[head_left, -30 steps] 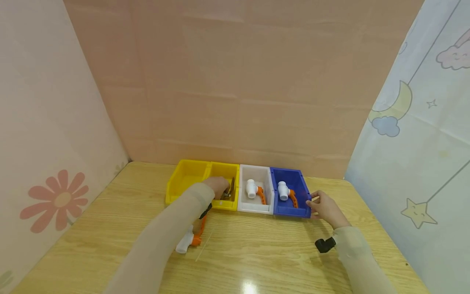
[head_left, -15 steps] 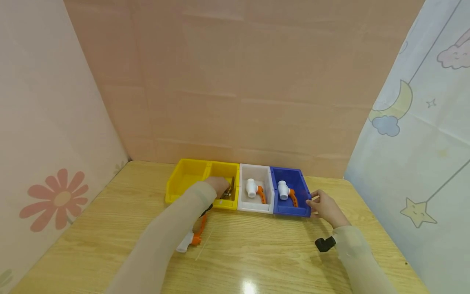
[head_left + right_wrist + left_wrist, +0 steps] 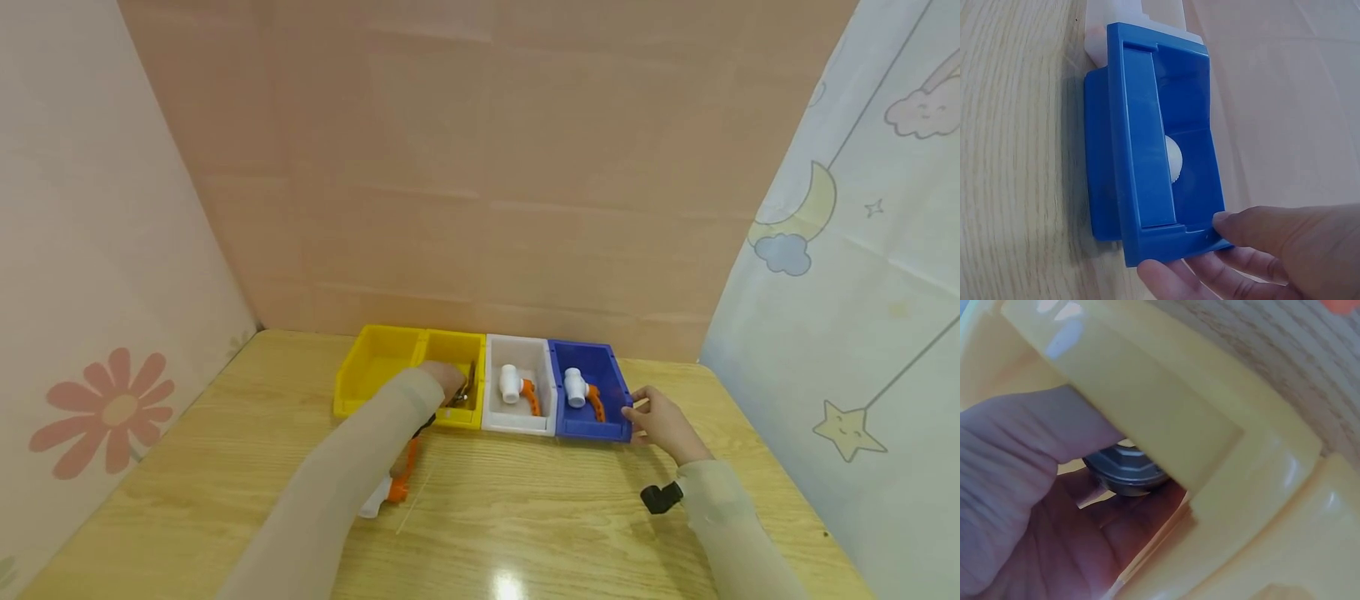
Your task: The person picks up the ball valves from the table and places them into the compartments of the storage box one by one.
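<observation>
My left hand (image 3: 444, 379) reaches into the right-hand yellow bin (image 3: 465, 419). In the left wrist view, its thumb and fingers curl round a dark metal fitting (image 3: 1127, 472) with a hexagonal edge; the bin's front lip hides part of it. A slim dark metal piece (image 3: 472, 379) also shows inside that bin in the head view. My right hand (image 3: 663, 422) grips the right wall of the blue bin (image 3: 596, 430), thumb on the rim and fingers outside. A white ball valve (image 3: 575, 388) with an orange handle lies in the blue bin.
Between the yellow and blue bins stands a white bin (image 3: 519, 424) holding another white valve (image 3: 510, 385). A second yellow bin (image 3: 384, 362) adjoins on the left. Another white valve with an orange handle (image 3: 399, 491) lies on the table, partly behind my left forearm.
The head view has shifted slightly. Both hands stay at their bins, and the valves lie where they were.
</observation>
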Tool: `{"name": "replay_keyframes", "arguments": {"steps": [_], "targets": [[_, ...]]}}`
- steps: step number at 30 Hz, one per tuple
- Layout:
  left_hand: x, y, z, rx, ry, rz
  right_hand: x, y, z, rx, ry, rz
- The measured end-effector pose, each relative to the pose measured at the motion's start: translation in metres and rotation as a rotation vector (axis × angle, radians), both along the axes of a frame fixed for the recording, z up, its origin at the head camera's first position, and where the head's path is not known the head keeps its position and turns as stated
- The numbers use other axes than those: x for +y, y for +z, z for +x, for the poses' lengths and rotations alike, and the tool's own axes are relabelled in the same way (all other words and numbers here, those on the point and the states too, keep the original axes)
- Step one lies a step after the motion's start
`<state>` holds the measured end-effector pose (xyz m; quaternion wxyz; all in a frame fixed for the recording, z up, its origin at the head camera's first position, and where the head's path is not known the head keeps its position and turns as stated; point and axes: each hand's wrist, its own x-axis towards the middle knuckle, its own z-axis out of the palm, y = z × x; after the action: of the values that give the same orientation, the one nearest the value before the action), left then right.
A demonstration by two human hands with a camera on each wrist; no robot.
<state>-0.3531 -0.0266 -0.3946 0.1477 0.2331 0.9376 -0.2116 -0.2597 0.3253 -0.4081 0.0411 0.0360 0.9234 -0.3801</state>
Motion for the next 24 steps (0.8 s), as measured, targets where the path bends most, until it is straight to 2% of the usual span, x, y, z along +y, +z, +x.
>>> {"name": "replay_keyframes", "arguments": {"steps": [1, 5, 7, 8, 9, 18, 24], "targets": [[-0.001, -0.007, -0.007, 0.010, -0.014, -0.001, 0.000, 0.000, 0.000, 0.000, 0.001, 0.000], [-0.001, -0.010, -0.010, 0.014, -0.010, -0.029, -0.001, 0.001, 0.000, -0.002, -0.001, 0.003], [-0.001, -0.008, -0.008, 0.010, -0.010, -0.023, -0.001, 0.001, 0.000, -0.005, -0.003, 0.005], [0.000, -0.001, -0.001, 0.000, 0.004, -0.027, -0.001, 0.001, 0.000, -0.007, -0.005, 0.005], [-0.001, 0.000, 0.000, 0.001, 0.001, -0.023, -0.001, 0.002, 0.000, -0.008, -0.007, 0.004], [-0.005, 0.006, 0.011, 0.082, -0.051, 0.038, 0.000, 0.003, 0.000, -0.009, -0.002, -0.005], [-0.005, 0.012, 0.018, 0.068, -0.020, 0.059, 0.001, 0.001, -0.002, -0.008, 0.000, -0.007]]}}
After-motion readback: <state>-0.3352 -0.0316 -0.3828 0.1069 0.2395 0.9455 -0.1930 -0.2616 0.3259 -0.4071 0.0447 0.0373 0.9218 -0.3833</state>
